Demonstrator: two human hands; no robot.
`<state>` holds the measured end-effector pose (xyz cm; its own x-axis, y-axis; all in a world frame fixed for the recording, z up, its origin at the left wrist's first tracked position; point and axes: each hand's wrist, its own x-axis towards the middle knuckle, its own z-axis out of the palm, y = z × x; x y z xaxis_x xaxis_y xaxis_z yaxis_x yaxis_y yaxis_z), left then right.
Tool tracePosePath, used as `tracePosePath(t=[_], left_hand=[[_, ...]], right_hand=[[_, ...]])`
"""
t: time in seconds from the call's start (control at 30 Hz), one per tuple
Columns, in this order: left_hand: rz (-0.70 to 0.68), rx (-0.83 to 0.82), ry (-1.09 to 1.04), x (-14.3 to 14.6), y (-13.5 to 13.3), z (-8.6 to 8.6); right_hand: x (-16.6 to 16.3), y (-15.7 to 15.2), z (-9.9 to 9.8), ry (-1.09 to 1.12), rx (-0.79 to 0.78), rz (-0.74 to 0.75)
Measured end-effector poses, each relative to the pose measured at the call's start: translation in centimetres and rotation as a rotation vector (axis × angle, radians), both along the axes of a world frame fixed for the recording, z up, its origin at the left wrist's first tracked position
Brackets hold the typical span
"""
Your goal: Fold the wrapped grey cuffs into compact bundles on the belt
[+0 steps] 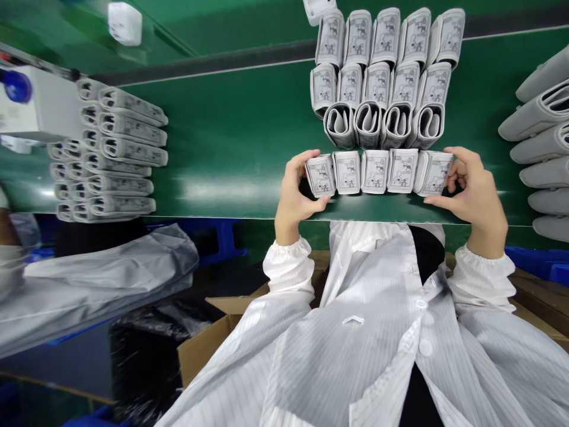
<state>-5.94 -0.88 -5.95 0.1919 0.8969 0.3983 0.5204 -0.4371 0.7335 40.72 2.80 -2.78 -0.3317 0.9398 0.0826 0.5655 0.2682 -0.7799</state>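
Note:
A row of several rolled grey cuffs with printed labels (pixel 376 172) is squeezed between my two hands just above the near edge of the green belt (pixel 231 148). My left hand (pixel 296 198) is curled round the left end cuff. At the right end, my right hand (pixel 473 190) presses in with bent fingers. Beyond the row lies a block of more rolled cuffs (pixel 382 77) in rows.
A stack of grey cuffs (pixel 111 151) lies on the belt at the left beside a white box (pixel 40 104). More grey cuffs (pixel 542 142) are piled at the right edge. Another person's grey sleeve (pixel 98 284) reaches in at lower left. An open cardboard box (pixel 208 341) sits below.

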Motion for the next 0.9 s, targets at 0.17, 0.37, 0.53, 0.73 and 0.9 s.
tracePosePath(t=[0.17,0.37,0.53,0.73,0.9], left_hand=[[-0.004,0.001,-0.005,-0.03,0.01,-0.03],[-0.002,-0.005,0.007,0.01,-0.06,0.12],[0.005,0.007,0.004,0.15,-0.04,0.17],[-0.009,0.000,0.004,0.09,-0.08,0.38],[-0.003,-0.018,0.007,0.11,-0.20,0.57]], right_hand=[[-0.03,-0.02,-0.05,-0.015,0.016,-0.005],[0.05,0.03,-0.06,-0.022,0.040,0.010],[0.07,0.05,-0.06,-0.016,0.034,0.016],[0.05,0.07,-0.31,-0.041,0.055,0.030],[0.05,0.04,-0.22,-0.030,0.042,0.063]])
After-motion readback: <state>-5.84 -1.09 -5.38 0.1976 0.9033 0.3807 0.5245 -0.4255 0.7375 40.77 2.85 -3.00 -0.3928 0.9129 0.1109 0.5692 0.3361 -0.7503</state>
